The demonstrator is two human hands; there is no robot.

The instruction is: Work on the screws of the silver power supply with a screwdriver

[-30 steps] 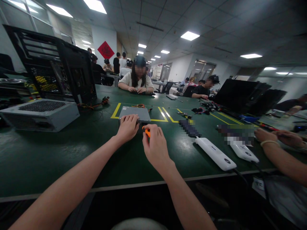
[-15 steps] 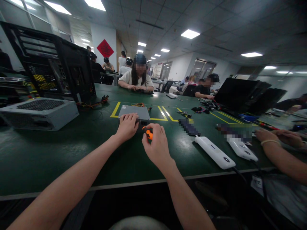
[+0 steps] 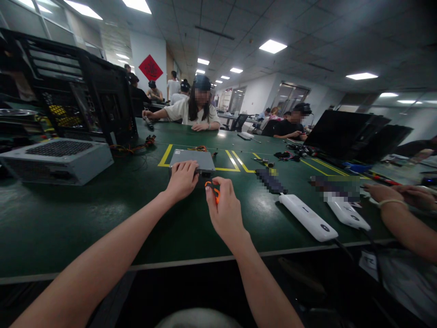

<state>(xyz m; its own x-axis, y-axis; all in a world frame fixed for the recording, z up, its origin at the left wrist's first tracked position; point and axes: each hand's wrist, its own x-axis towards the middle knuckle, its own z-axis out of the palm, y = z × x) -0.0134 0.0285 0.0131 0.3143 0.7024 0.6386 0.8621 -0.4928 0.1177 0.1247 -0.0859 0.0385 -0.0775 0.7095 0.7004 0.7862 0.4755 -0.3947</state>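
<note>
A flat grey power supply unit (image 3: 193, 159) lies on the green table, its socket side facing me. My left hand (image 3: 182, 178) holds it at the near left, the fingers over its top and the palm at its front side. In my right hand (image 3: 223, 200) is an orange and black screwdriver (image 3: 217, 193), its handle pinched between thumb and fingers just in front of the unit. The screwdriver's shaft and tip cannot be made out. Behind the unit lies a bundle of coloured cables (image 3: 198, 148).
On the left stand a larger power supply (image 3: 64, 159) and an open black computer case (image 3: 85, 95). To the right lie a phone (image 3: 271, 181) and a white power bank (image 3: 307, 217). A neighbour's hands (image 3: 392, 196) are at far right; another person (image 3: 198, 111) sits opposite.
My right thumb and fingers have turned around the screwdriver's handle, and the hand has shifted slightly right. My left hand stays on the unit. The person opposite has stretched an arm toward the computer case.
</note>
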